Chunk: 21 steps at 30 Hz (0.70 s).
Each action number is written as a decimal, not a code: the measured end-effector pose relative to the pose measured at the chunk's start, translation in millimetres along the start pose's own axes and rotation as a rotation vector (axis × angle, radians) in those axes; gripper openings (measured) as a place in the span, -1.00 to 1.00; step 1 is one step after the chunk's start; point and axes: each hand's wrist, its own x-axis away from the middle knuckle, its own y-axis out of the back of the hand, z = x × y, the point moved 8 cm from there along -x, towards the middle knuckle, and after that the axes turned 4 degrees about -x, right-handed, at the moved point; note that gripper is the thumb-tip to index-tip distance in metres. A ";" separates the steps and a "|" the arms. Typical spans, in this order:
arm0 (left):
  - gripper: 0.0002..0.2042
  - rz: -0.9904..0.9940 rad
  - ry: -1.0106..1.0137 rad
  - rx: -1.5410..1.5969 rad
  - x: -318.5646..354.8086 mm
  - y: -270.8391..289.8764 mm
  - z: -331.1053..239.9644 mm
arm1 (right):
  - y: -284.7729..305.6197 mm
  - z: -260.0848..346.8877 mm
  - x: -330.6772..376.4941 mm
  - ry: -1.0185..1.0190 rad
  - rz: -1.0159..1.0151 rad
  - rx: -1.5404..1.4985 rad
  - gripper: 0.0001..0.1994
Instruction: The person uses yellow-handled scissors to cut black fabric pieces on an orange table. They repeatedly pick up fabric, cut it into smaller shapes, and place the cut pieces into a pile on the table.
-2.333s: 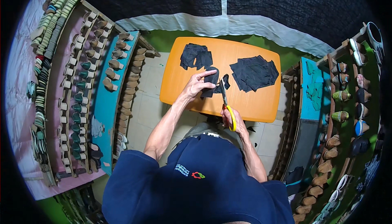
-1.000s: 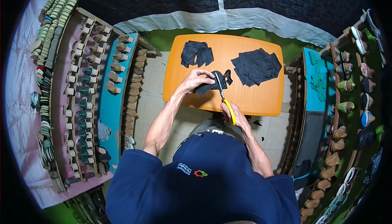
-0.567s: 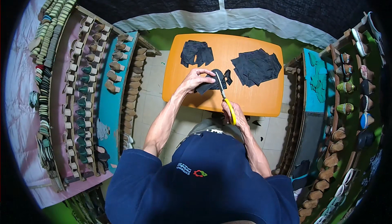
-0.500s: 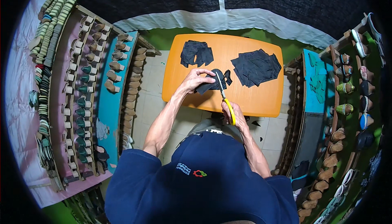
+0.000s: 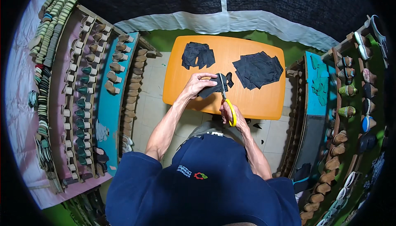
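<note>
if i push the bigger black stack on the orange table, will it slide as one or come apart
The bigger black stack would probably come apart, since its layers lie fanned at differing angles. Each layer looks thin, so it is likely light and bendy. Rolling seems unlikely, as the stack lies flat on the orange table.

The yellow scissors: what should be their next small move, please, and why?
Perhaps one short snip along the rounded edge of the black piece: the blades of the yellow scissors lie at it, and the left hand holds the piece beside them.
</note>
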 end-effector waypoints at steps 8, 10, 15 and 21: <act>-0.63 0.000 -0.009 0.071 -0.5 -3.3 5.2 | 1.0 -8.5 -5.8 -0.065 -0.051 -0.080 -0.40; -0.62 -0.003 -0.016 0.100 -1.4 -3.4 8.0 | 0.2 -8.9 -5.4 -0.072 -0.065 -0.108 -0.42; -0.61 -0.018 -0.006 0.116 -0.3 -5.5 6.9 | -3.2 7.6 2.9 -0.080 -0.094 -0.120 -0.49; -0.59 -0.006 0.002 0.083 -0.8 -4.8 1.4 | -2.0 14.0 4.7 -0.061 -0.098 -0.110 -0.52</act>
